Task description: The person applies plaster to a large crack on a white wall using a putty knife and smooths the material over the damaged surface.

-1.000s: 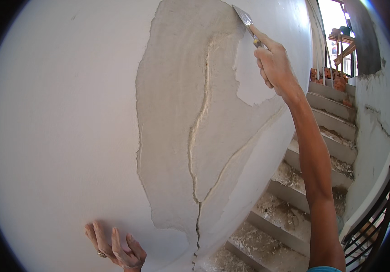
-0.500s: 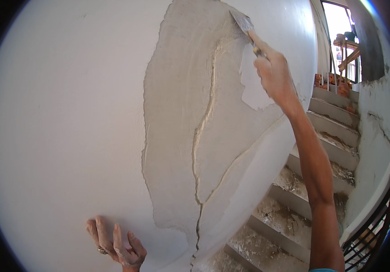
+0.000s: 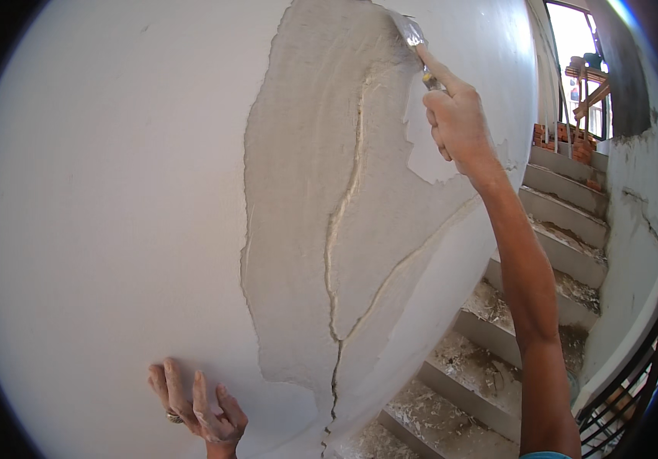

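White-painted wall (image 3: 114,191), bent by the lens, fills the left and centre of the frame. Down its middle runs a tall, ragged-edged patch of exposed grey-beige plaster (image 3: 290,191), split by a long, pale-edged vertical crack (image 3: 330,237). Low in the patch, a thinner slanting crack (image 3: 399,268) branches off toward the right.

At the upper centre-right, the right hand (image 3: 457,118) is clamped around the handle of a flat scraper with a silvery metal blade (image 3: 411,32), its index finger stretched along the tool toward the blade. The blade lies at the patch's upper right edge, against the wall as far as can be told.

At the lower left, the left hand (image 3: 202,409) holds nothing visible; its fingers are apart, tips up by the white paint, and a metal ring (image 3: 174,418) circles one finger.

Grey concrete stairs (image 3: 489,363), strewn with pale debris, climb the right side toward stacked orange-red bricks (image 3: 545,138) at the upper right. Dark curved railing (image 3: 643,367) stands at the lower right.
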